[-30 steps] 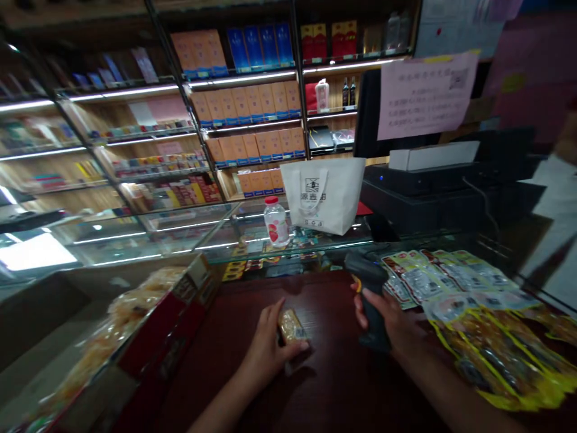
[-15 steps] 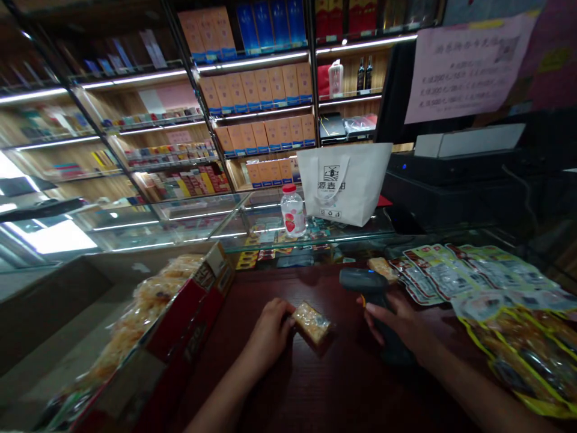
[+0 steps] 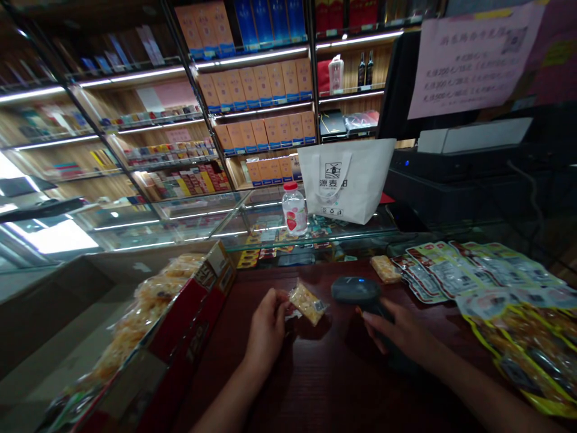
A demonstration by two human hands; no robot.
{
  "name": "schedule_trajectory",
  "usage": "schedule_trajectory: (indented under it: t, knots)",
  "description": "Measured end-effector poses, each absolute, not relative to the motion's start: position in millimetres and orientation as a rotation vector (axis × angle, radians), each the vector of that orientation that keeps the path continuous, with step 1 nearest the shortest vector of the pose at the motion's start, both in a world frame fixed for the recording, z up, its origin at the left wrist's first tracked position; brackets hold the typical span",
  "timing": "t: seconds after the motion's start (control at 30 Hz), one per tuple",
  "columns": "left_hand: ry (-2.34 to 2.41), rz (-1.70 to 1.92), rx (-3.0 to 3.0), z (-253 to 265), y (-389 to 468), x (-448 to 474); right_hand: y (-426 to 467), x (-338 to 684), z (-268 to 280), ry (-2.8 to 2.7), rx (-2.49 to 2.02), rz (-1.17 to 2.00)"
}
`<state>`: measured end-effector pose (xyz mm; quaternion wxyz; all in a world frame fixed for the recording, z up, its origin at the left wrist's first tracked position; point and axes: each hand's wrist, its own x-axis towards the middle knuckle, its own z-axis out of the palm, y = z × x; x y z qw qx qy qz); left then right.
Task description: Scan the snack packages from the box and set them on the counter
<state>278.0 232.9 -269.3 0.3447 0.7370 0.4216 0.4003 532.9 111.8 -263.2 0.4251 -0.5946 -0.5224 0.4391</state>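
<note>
My left hand (image 3: 269, 319) pinches the left end of a clear-wrapped, pale golden snack bar (image 3: 308, 302), held tilted above the dark red tabletop (image 3: 288, 385). A dark label patch shows at the bar's right end. In my right hand (image 3: 401, 331) is a dark grey barcode scanner (image 3: 356, 290), fingers wrapped round its handle. A small blue light glows on top, and its head points left toward the bar. Part of the scanner's handle is hidden by my hand. Another wrapped snack bar (image 3: 385, 269) lies on the table beyond the scanner.
At left stands an open cardboard box (image 3: 180, 337) with several wrapped snacks along its inner side. Flat snack packets (image 3: 464, 270) and yellow-edged packs (image 3: 527, 343) cover the right. Behind, a bottle (image 3: 294, 210) and a white bag (image 3: 347, 174) stand on a glass counter.
My left hand has moved slightly away from me and tilted the snack bar upward. The scanner in my right hand has shifted a little left, its head turned more toward the bar.
</note>
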Motion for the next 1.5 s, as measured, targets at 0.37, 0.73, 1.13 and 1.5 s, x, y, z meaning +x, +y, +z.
schedule_trajectory:
  t: [0.37,0.73,1.13,1.5]
  knots:
    - [1.118,1.264,1.937,-266.1,236.1,277.2,108.0,533.2,-264.9,-1.397,-1.494,1.074]
    - [1.068,1.292,1.822,-272.2,239.3,278.4,107.2,532.0,-263.6,-1.444,-1.48,1.034]
    - [1.105,1.266,1.862,-267.8,232.7,277.5,104.5,531.8,-269.5,-1.377,-1.537,1.073]
    - [1.525,1.745,1.875,-175.0,207.9,202.5,106.1,533.1,-285.1,-1.226,-1.484,1.117]
